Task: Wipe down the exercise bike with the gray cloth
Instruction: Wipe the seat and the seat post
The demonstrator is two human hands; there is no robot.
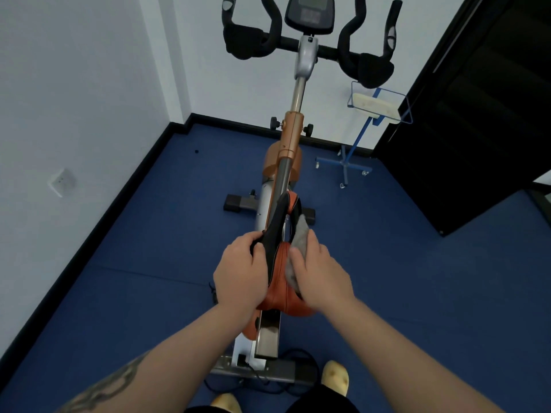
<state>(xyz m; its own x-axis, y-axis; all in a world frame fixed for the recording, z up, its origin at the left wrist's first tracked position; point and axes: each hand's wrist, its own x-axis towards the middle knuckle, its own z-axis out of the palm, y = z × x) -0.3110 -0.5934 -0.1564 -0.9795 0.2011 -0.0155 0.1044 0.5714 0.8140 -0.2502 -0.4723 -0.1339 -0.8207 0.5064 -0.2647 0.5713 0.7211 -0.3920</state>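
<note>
An orange and silver exercise bike (290,138) stands in front of me, with black handlebars (253,40) and a console (310,13) at the top. Its black and orange saddle (280,272) lies between my hands. My left hand (241,269) grips the saddle's left side, fingers curled round its black edge. My right hand (320,272) holds the gray cloth (301,234) against the saddle's right side; part of the cloth sticks out above my fingers.
Blue floor mats (149,248) surround the bike. A blue wheeled stand with a wire basket (378,105) is at the back right beside a black door (477,114). White walls close the left and back. A black cable (298,383) lies by the rear foot, near my slippers (335,380).
</note>
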